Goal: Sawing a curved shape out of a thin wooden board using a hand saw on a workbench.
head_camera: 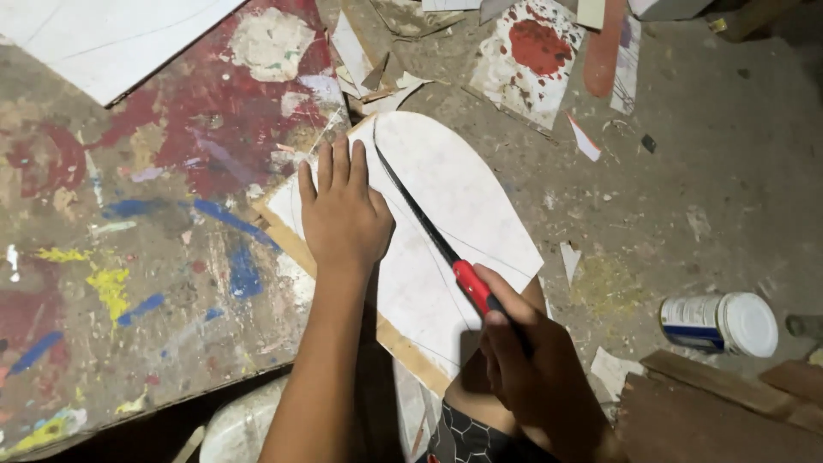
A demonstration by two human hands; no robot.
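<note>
A small cylindrical container (718, 323) lies on its side on the dusty floor at right, with a white lid and a white label banded in blue.

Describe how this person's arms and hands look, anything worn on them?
Both arms are bare up to the picture's edge: no sleeves show. The left hand and right hand wear no gloves, and no rings, watch or bands show. Fingernails look short. No markings are visible on either forearm.

L hand (345, 219) flat, fingers spread; R hand (533, 364) fisted.
</note>
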